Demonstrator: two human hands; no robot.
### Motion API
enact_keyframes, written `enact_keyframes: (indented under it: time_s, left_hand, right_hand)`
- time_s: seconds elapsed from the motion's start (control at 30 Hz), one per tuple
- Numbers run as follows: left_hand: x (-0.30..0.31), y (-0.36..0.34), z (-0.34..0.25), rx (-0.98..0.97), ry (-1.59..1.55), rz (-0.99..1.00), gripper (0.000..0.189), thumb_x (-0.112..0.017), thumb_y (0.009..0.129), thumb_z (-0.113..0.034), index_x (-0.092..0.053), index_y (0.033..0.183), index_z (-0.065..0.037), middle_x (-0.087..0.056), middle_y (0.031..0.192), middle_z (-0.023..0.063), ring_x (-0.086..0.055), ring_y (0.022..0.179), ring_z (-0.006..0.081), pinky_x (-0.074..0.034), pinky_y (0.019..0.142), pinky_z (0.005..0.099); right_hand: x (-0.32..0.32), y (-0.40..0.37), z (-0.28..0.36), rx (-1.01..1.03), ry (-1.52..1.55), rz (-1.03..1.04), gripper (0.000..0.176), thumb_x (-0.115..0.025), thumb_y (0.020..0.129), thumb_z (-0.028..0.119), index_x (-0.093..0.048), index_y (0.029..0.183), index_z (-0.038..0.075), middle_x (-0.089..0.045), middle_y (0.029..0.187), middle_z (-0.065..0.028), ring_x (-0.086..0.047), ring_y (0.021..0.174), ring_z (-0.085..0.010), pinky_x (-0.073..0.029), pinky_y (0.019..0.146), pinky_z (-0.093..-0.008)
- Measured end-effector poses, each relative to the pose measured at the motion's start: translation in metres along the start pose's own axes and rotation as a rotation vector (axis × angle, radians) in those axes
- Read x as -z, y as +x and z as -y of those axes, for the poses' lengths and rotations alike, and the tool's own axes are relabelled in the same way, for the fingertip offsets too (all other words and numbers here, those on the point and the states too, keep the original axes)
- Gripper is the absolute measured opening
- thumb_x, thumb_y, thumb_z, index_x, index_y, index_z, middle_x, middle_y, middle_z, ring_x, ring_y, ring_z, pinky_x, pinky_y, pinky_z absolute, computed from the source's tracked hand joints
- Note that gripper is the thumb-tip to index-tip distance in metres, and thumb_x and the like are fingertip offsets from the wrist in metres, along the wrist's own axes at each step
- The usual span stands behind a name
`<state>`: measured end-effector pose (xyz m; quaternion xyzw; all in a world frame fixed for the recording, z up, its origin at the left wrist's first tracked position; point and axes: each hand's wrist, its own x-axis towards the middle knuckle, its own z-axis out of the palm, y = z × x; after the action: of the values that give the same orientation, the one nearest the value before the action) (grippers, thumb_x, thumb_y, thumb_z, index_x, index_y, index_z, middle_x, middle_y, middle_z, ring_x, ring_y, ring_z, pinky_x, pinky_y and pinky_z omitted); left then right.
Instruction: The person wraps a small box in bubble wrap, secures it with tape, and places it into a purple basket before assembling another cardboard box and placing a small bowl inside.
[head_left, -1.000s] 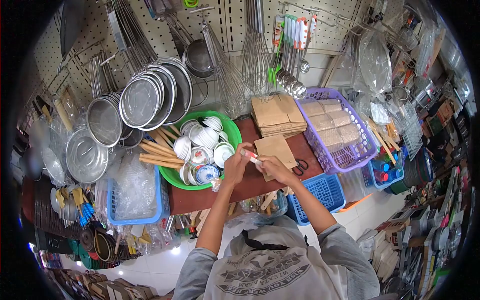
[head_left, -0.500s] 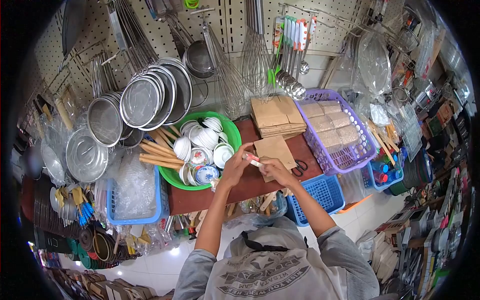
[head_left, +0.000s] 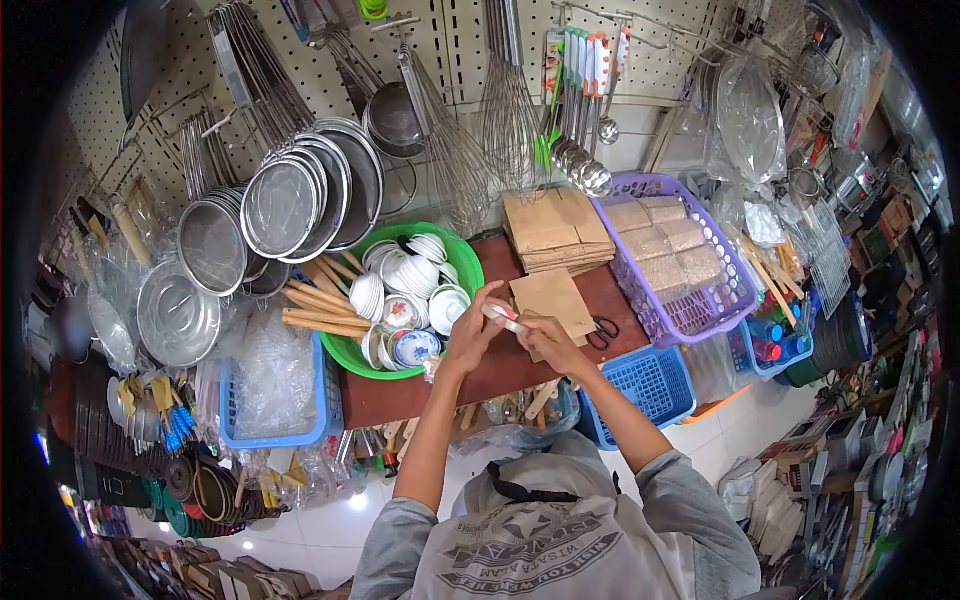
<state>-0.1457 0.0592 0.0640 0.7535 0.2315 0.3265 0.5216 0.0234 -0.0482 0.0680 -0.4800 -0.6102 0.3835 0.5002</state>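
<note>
Over the red-brown tabletop, my left hand is closed around a small white and red roll, possibly tape. My right hand pinches the roll's lower right side or a strip from it; the fingertips partly hide this. Just beyond my hands lies a flat brown paper piece. Black-handled scissors rest at its right edge. A stack of brown paper bags sits farther back.
A green basin of bowls and wooden handles stands left. Purple and blue baskets are at right, another blue basket at far left. Sieves and whisks hang behind.
The roll has turned in my fingers, showing its round side more. My hands stay close together in nearly the same place. The view has shifted slightly.
</note>
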Motion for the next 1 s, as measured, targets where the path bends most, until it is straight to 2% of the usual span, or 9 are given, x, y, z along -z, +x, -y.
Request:
enact_keyframes:
  time_s: [0.07, 0.37, 0.47, 0.57, 0.77, 0.8, 0.9, 0.93, 1.0]
  left_hand:
    - [-0.002, -0.003, -0.016, -0.025, 0.210, -0.016, 0.062, -0.060, 0.093, -0.042, -0.041, 0.144, -0.012, -0.060, 0.104, 0.0075, -0.060, 0.096, 0.0229, -0.045, 0.089, 0.0341]
    - [0.011, 0.000, 0.003, 0.140, -0.291, 0.059, 0.056, -0.047, 0.097, -0.046, -0.044, 0.142, -0.012, -0.058, 0.104, 0.0052, -0.053, 0.090, 0.0174, -0.040, 0.085, 0.0286]
    - [-0.001, 0.001, -0.002, -0.068, -0.190, -0.021, 0.054, -0.044, 0.098, -0.045, -0.046, 0.140, -0.011, -0.058, 0.102, 0.0038, -0.051, 0.087, 0.0151, -0.039, 0.082, 0.0269]
    - [-0.006, 0.001, 0.020, -0.034, -0.090, -0.069, 0.050, -0.041, 0.100, -0.043, -0.049, 0.136, -0.009, -0.058, 0.098, 0.0022, -0.050, 0.084, 0.0122, -0.037, 0.076, 0.0250]
    - [0.013, 0.001, 0.019, 0.130, -0.304, 0.046, 0.043, -0.041, 0.101, -0.044, -0.054, 0.124, -0.010, -0.061, 0.102, 0.0036, -0.051, 0.081, 0.0109, -0.037, 0.072, 0.0255]
    - [0.004, 0.000, 0.010, 0.146, -0.373, 0.010, 0.042, -0.051, 0.098, -0.044, -0.055, 0.121, -0.010, -0.063, 0.099, 0.0046, -0.051, 0.077, 0.0120, -0.039, 0.069, 0.0277]
    - [-0.012, -0.002, -0.014, -0.145, 0.308, -0.118, 0.045, -0.063, 0.092, -0.042, -0.056, 0.121, -0.009, -0.063, 0.091, 0.0054, -0.053, 0.078, 0.0136, -0.040, 0.068, 0.0296]
    - [-0.012, -0.002, -0.023, -0.065, 0.285, -0.109, 0.048, -0.072, 0.085, -0.037, -0.056, 0.121, -0.008, -0.062, 0.084, 0.0067, -0.054, 0.079, 0.0150, -0.042, 0.069, 0.0306]
    - [-0.009, -0.002, -0.015, 0.057, 0.239, -0.091, 0.042, -0.064, 0.091, -0.038, -0.056, 0.121, -0.009, -0.063, 0.084, 0.0058, -0.054, 0.079, 0.0146, -0.042, 0.070, 0.0292]
  right_hand:
    - [-0.004, 0.001, 0.006, -0.028, -0.071, -0.040, 0.027, -0.043, 0.094, 0.018, -0.059, 0.084, -0.001, -0.051, 0.074, -0.0078, -0.048, 0.068, -0.0193, -0.040, 0.066, -0.0341]
    - [-0.002, 0.010, -0.007, 0.177, 0.049, 0.035, 0.026, -0.041, 0.095, 0.012, -0.058, 0.083, -0.003, -0.052, 0.083, -0.0042, -0.045, 0.060, -0.0098, -0.039, 0.051, -0.0266]
    - [-0.001, 0.007, -0.005, 0.015, -0.067, 0.013, 0.022, -0.045, 0.092, 0.013, -0.058, 0.082, -0.002, -0.053, 0.084, -0.0047, -0.046, 0.060, -0.0110, -0.039, 0.054, -0.0285]
    - [-0.004, 0.007, 0.024, -0.128, 0.011, 0.004, 0.020, -0.047, 0.091, 0.012, -0.058, 0.081, -0.001, -0.051, 0.081, -0.0039, -0.045, 0.059, -0.0116, -0.040, 0.057, -0.0297]
    - [-0.007, 0.009, 0.005, 0.198, -0.067, 0.062, 0.019, -0.046, 0.093, 0.012, -0.058, 0.084, 0.001, -0.048, 0.076, -0.0022, -0.045, 0.063, -0.0113, -0.038, 0.055, -0.0289]
    - [-0.008, 0.008, -0.001, 0.138, -0.042, 0.053, 0.019, -0.045, 0.093, 0.013, -0.059, 0.086, 0.001, -0.048, 0.076, -0.0020, -0.045, 0.064, -0.0112, -0.039, 0.056, -0.0282]
    - [-0.006, 0.005, -0.005, -0.031, 0.015, 0.055, 0.019, -0.044, 0.094, 0.013, -0.059, 0.090, 0.002, -0.049, 0.077, -0.0012, -0.045, 0.067, -0.0109, -0.040, 0.060, -0.0267]
    - [-0.002, 0.003, 0.001, -0.083, 0.025, 0.071, 0.019, -0.044, 0.095, 0.013, -0.059, 0.091, 0.003, -0.049, 0.077, -0.0009, -0.045, 0.068, -0.0109, -0.041, 0.062, -0.0264]
    - [0.005, 0.003, 0.016, -0.161, 0.045, 0.106, 0.021, -0.045, 0.097, 0.016, -0.059, 0.092, 0.002, -0.050, 0.076, -0.0018, -0.047, 0.069, -0.0118, -0.041, 0.064, -0.0278]
